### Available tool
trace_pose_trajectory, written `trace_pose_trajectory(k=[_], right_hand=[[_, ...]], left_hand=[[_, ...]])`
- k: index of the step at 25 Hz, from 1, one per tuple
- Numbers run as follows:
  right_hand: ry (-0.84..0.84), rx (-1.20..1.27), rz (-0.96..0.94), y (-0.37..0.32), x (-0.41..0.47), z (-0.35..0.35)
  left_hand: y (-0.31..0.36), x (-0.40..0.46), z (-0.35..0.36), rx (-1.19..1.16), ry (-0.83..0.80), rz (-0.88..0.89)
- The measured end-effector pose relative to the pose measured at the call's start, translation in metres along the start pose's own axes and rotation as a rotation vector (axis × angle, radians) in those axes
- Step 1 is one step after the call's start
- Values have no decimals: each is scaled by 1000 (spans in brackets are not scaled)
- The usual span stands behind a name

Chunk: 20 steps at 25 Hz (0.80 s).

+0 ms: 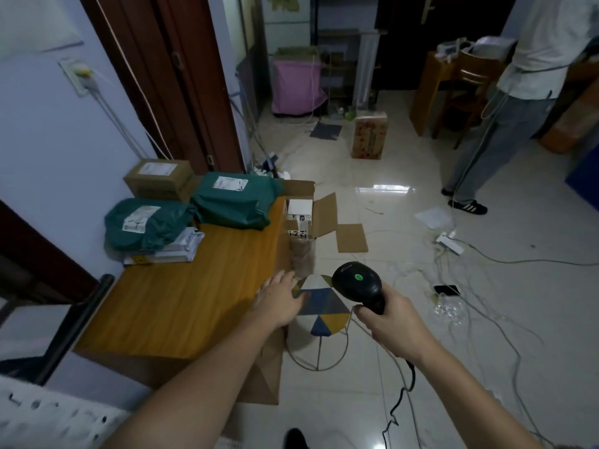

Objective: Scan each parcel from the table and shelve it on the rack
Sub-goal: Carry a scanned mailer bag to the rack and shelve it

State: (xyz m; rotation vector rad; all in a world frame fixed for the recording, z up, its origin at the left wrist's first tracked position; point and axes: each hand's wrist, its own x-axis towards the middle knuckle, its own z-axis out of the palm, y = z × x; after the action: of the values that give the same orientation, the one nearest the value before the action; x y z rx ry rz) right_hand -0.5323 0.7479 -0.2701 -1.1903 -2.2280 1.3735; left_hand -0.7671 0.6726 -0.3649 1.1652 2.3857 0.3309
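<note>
while the right hand (387,322) grips the scanner (359,285), the left hand (280,299) rests flat, fingers straight, at the table (181,306) edge.

Two green poly parcels (147,223) (235,200) with white labels lying flat at the table's (181,303) far end, the left one atop a white mailer (175,246); behind them a brown carton (158,178), label up; black scanner (358,281) showing green light.
</note>
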Motion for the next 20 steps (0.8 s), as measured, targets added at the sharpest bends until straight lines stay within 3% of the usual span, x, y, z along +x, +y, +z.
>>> trace_pose_trajectory(k=[11, 20], right_hand=[[-68, -28, 18, -22, 169, -2], [-278, -89, -42, -29, 314, -17]], left_hand=[[-11, 144, -39, -63, 31, -98], [-21, 234, -40, -234, 38, -356]])
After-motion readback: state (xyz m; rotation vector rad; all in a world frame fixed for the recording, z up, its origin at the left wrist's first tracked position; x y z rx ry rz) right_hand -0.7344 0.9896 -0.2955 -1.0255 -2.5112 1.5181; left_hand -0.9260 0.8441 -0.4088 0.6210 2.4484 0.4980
